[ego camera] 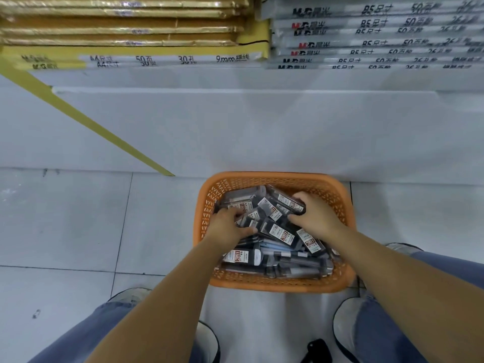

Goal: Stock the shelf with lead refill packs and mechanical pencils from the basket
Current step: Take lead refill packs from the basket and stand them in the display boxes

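- The orange basket (275, 283) sits on the floor in the lower middle of the frame, full of lead refill packs (281, 231).
- The left grip (229, 225) and right grip (313, 216) each curl round packs in the pile.
- It looks best to lift just a few, held tight, so none drop.
- The fingertips are buried.
- Longer packs at the basket's lower edge may be mechanical pencils (290, 269); they are too blurry to tell.
- The shelf (183, 79) at the top is cut off.

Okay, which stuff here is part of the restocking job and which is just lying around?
Job: orange basket, lead refill packs, mechanical pencils under them.
Lying about: yellow paper packs, B5 loose-leaf packs, yellow tape strip, small black object on the floor.
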`<action>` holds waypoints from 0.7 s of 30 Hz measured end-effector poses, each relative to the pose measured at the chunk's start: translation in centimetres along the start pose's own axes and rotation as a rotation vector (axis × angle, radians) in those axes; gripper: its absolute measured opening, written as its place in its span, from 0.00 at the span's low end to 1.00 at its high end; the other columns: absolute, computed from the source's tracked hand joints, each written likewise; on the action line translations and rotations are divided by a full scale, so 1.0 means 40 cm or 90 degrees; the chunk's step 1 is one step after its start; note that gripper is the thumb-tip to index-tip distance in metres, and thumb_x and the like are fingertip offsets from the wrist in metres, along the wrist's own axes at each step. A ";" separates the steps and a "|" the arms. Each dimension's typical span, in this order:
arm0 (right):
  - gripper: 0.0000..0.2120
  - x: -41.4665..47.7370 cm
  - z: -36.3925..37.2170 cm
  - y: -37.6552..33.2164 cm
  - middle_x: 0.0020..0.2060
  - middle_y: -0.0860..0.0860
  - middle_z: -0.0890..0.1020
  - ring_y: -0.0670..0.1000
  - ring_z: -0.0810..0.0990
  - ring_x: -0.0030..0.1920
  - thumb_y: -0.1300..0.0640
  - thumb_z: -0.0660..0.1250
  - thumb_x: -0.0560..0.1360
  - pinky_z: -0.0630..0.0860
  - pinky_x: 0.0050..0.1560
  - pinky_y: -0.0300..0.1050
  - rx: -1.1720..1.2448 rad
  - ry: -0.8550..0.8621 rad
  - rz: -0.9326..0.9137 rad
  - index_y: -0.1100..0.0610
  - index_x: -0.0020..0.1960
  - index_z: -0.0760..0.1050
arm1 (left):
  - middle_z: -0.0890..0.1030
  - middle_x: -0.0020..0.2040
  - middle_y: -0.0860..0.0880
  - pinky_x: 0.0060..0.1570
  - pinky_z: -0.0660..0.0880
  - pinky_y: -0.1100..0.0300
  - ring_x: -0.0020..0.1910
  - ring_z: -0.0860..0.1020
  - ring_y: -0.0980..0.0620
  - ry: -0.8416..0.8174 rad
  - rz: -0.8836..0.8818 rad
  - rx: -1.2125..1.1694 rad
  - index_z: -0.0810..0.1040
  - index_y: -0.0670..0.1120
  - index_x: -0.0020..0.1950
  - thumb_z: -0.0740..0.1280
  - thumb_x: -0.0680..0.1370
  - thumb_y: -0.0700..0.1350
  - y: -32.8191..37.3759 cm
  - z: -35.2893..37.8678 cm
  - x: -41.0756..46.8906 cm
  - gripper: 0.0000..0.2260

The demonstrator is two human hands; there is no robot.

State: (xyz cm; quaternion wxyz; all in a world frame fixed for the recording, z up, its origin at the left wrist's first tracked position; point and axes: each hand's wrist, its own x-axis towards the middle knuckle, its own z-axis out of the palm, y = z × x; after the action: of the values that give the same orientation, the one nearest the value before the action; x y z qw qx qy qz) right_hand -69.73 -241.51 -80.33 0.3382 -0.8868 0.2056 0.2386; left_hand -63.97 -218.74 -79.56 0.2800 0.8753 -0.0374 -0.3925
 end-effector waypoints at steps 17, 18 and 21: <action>0.16 -0.007 -0.019 -0.014 0.47 0.40 0.79 0.43 0.81 0.43 0.57 0.72 0.72 0.78 0.39 0.41 0.139 -0.092 0.015 0.42 0.54 0.73 | 0.86 0.51 0.50 0.44 0.84 0.50 0.45 0.87 0.48 -0.039 -0.032 -0.356 0.76 0.52 0.59 0.75 0.76 0.47 -0.041 -0.077 -0.064 0.14; 0.14 -0.010 -0.020 -0.014 0.46 0.41 0.80 0.44 0.81 0.43 0.56 0.72 0.73 0.79 0.42 0.43 0.136 -0.079 0.014 0.43 0.54 0.74 | 0.87 0.49 0.50 0.42 0.84 0.52 0.44 0.87 0.48 -0.039 -0.028 -0.378 0.77 0.53 0.59 0.74 0.76 0.47 -0.044 -0.077 -0.069 0.13; 0.07 -0.023 -0.025 -0.016 0.42 0.41 0.82 0.43 0.81 0.42 0.53 0.70 0.75 0.76 0.40 0.40 0.123 0.003 -0.005 0.43 0.50 0.76 | 0.87 0.47 0.54 0.40 0.84 0.53 0.44 0.87 0.49 -0.013 -0.013 -0.430 0.78 0.55 0.57 0.73 0.77 0.48 -0.050 -0.071 -0.079 0.10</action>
State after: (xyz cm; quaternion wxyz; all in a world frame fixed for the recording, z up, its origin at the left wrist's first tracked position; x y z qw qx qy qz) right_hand -69.86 -241.57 -78.84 0.4226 -0.8515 0.2247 0.2140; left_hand -64.46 -214.87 -76.96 0.5496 0.7295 0.1010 -0.3944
